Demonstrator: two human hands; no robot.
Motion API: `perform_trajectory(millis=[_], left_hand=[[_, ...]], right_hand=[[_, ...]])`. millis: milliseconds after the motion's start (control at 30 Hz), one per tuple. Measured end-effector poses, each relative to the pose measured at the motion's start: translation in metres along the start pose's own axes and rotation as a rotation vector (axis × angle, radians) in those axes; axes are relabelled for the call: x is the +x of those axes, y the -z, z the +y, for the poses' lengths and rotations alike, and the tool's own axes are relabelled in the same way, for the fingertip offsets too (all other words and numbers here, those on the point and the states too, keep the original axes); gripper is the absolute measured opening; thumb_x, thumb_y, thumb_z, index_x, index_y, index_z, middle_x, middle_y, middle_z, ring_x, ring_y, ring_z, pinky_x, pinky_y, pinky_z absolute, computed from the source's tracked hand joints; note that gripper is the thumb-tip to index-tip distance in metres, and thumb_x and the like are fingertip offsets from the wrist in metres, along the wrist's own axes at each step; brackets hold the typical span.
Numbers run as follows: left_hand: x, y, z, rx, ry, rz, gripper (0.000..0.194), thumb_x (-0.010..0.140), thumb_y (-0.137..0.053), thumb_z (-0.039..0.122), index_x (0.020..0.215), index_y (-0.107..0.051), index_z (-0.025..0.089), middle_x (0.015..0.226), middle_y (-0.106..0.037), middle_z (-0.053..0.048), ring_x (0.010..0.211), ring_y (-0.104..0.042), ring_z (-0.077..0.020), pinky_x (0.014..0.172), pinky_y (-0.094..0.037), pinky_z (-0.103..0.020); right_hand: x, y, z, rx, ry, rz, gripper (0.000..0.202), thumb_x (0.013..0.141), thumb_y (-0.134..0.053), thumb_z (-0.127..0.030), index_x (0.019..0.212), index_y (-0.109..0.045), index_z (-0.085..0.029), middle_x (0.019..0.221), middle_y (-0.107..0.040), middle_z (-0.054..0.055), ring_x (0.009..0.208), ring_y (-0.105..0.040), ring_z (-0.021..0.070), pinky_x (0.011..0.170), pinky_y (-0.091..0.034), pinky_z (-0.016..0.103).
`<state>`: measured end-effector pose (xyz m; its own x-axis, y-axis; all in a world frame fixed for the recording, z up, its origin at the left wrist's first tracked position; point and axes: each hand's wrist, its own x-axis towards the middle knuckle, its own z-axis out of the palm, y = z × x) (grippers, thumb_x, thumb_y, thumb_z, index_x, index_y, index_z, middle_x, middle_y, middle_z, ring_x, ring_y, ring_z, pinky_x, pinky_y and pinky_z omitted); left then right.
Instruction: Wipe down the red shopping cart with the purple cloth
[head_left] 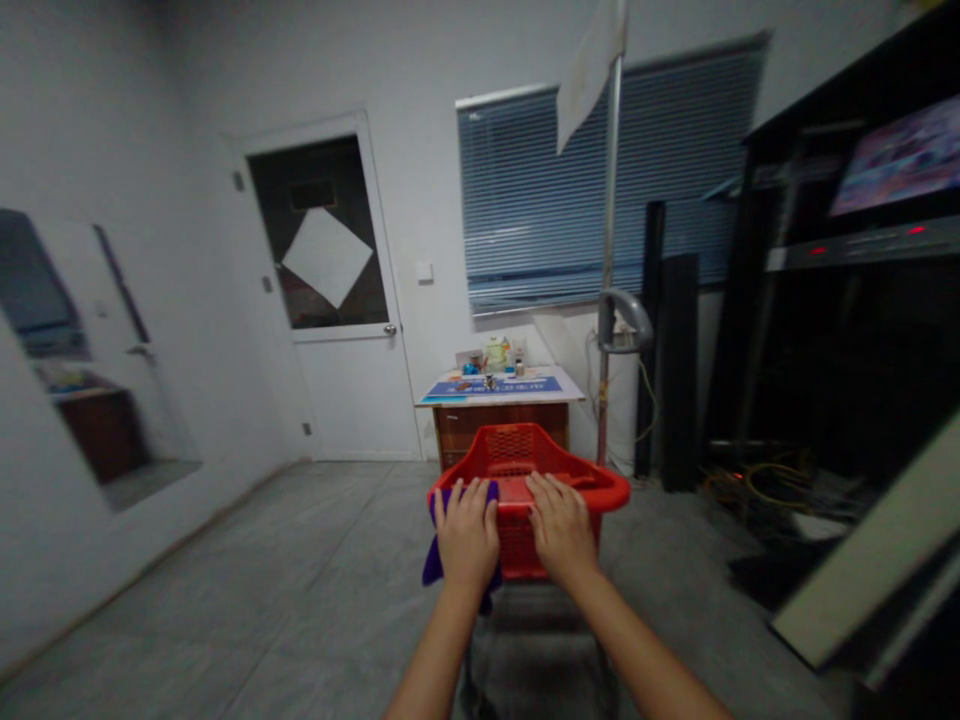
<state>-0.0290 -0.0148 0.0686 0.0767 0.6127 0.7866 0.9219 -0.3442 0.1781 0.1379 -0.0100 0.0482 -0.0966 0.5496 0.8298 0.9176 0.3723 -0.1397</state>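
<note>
A red plastic shopping cart stands right in front of me, its basket facing the cabinet. My left hand lies over the left part of its handle, fingers curved across the top. Under that hand a purple cloth is draped over the handle and hangs down on the left. My right hand rests over the handle further right, with its fingers bent over the edge. The undersides of both hands are hidden. The cart's legs and wheels are dark and blurred.
Ahead is a brown cabinet with small items on its top. A white door is at the left, and a mirror hangs on the left wall. A metal pole, cables and a leaning pale board stand on the right.
</note>
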Motion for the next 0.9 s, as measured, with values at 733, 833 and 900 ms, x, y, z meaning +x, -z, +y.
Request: perform_trajectory(millis=[733, 833, 900], left_hand=[[0.009, 0.0, 0.001, -0.123, -0.128, -0.08, 0.031, 0.095, -0.045, 0.025, 0.122, -0.062, 0.024, 0.123, -0.067, -0.006, 0.111, -0.061, -0.022, 0.111, -0.031, -0.05], [0.009, 0.002, -0.009, -0.125, -0.126, -0.088, 0.032, 0.095, -0.044, 0.024, 0.122, -0.061, 0.023, 0.123, -0.067, -0.006, 0.113, -0.061, -0.0217, 0.111, -0.03, -0.05], [0.009, 0.004, -0.016, -0.124, -0.124, -0.085, 0.032, 0.096, -0.043, 0.024, 0.122, -0.061, 0.023, 0.123, -0.067, -0.006, 0.113, -0.06, -0.0217, 0.111, -0.03, -0.05]], right_hand=[[-0.002, 0.017, 0.025, -0.125, 0.107, -0.105, 0.049, 0.094, -0.039, -0.023, 0.142, -0.043, -0.016, 0.142, -0.051, 0.01, 0.13, -0.045, 0.0222, 0.108, -0.032, 0.04], [-0.004, 0.018, 0.027, -0.125, 0.121, -0.121, 0.047, 0.093, -0.04, -0.022, 0.14, -0.045, -0.015, 0.139, -0.054, 0.01, 0.127, -0.048, 0.022, 0.108, -0.032, 0.04], [-0.005, 0.017, 0.023, -0.115, 0.123, -0.113, 0.047, 0.093, -0.04, -0.021, 0.139, -0.046, -0.014, 0.136, -0.056, 0.01, 0.125, -0.05, 0.0214, 0.107, -0.033, 0.039]])
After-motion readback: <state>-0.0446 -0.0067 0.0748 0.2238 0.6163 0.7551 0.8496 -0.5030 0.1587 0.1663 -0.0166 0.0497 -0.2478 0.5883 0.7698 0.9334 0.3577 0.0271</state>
